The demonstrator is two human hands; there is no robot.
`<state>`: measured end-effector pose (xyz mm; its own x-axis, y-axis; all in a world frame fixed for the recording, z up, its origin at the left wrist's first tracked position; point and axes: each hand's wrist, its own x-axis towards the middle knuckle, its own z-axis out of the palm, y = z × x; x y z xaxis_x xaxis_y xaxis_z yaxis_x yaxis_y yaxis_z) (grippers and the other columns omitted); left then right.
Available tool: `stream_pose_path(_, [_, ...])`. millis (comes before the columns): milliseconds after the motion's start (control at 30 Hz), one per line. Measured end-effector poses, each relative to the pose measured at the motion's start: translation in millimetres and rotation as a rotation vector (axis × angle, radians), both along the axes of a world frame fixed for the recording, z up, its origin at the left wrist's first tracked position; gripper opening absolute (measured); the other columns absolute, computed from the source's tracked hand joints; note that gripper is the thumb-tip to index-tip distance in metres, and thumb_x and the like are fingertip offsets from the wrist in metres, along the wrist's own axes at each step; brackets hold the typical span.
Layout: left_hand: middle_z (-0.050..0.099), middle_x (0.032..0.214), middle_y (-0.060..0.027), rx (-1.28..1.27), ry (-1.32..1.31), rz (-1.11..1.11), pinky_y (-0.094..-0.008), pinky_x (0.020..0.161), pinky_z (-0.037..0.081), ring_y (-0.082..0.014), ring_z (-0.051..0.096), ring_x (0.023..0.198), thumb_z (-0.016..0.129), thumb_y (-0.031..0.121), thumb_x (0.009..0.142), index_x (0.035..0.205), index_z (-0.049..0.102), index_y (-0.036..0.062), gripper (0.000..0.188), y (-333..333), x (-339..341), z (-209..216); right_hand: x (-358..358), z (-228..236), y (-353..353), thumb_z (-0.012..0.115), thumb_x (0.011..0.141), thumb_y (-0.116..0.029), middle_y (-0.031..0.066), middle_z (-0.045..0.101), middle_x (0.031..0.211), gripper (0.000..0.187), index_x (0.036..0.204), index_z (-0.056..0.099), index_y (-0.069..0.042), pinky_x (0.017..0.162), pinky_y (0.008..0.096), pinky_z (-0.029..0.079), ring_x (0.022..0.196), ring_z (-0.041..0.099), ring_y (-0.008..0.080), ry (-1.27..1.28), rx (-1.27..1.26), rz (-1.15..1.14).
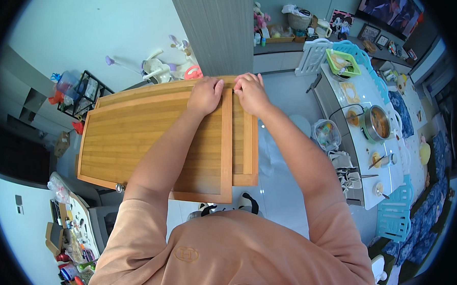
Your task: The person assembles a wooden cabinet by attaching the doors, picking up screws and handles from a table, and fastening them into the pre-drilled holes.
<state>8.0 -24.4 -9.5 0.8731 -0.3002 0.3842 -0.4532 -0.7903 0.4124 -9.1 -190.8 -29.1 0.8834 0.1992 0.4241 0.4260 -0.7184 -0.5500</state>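
Observation:
A framed wooden door panel (156, 130) with a round metal knob (120, 188) lies in front of me, overlapping a second wooden panel (245, 142) that juts out to its right. My left hand (205, 96) is closed over the far edge of the front panel, near its right corner, with the fingertips partly hidden. Just to the right, my right hand (251, 94) curls round the far edge of the second panel. A narrow gap parts the two hands. Both forearms reach straight out over the wood and the floor.
At right stands a long white table (356, 152) with a steel pot (376, 123) and a green basket (343, 62). A lined waste bin (326, 134) is beside it. A cluttered desk (84, 220) stands at left, a grey pillar (221, 30) straight ahead.

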Motion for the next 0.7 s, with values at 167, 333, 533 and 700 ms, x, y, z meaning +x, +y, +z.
stream_pose_path(167, [0.061, 0.083, -0.0181, 0.11, 0.061, -0.043, -0.0424, 0.073, 0.045, -0.0345, 0.057, 0.08, 0.038, 0.035, 0.09, 0.08, 0.062, 0.0013, 0.043, -6, -1, 27, -3, 4, 1, 0.059, 0.079, -0.011, 0.0035, 0.054, 0.097, 0.005, 0.081, 0.055, -0.009, 0.102, 0.0505, 0.02, 0.107, 0.044, 0.0234, -0.125, 0.054, -0.041])
stream_pose_path(333, [0.062, 0.075, -0.0186, 0.38, 0.204, 0.179, -0.0443, 0.07, 0.047, -0.0355, 0.059, 0.074, 0.027, 0.042, 0.093, 0.07, 0.064, 0.0027, 0.058, -9, -3, 46, -15, 19, -6, 0.058, 0.079, -0.013, 0.0056, 0.057, 0.085, 0.006, 0.081, 0.055, -0.008, 0.092, 0.0432, 0.034, 0.091, 0.053, 0.0249, -0.296, 0.057, 0.012])
stream_pose_path(533, [0.061, 0.07, -0.0187, 0.391, 0.195, 0.158, -0.0447, 0.067, 0.047, -0.0351, 0.06, 0.069, 0.029, 0.04, 0.092, 0.066, 0.062, 0.0023, 0.057, -11, -15, 71, -20, 42, -13, 0.054, 0.081, -0.013, 0.0101, 0.057, 0.078, 0.008, 0.08, 0.054, -0.005, 0.072, 0.039, 0.045, 0.078, 0.056, 0.0284, -0.328, -0.07, 0.133])
stream_pose_path(700, [0.06, 0.065, -0.0184, 0.399, 0.124, 0.17, -0.0443, 0.063, 0.047, -0.035, 0.059, 0.064, 0.032, 0.039, 0.092, 0.062, 0.061, 0.0023, 0.055, -12, -21, 74, -21, 50, -16, 0.052, 0.081, -0.01, 0.0111, 0.057, 0.077, 0.007, 0.078, 0.052, -0.003, 0.069, 0.0409, 0.045, 0.078, 0.056, 0.0305, -0.297, -0.018, 0.252])
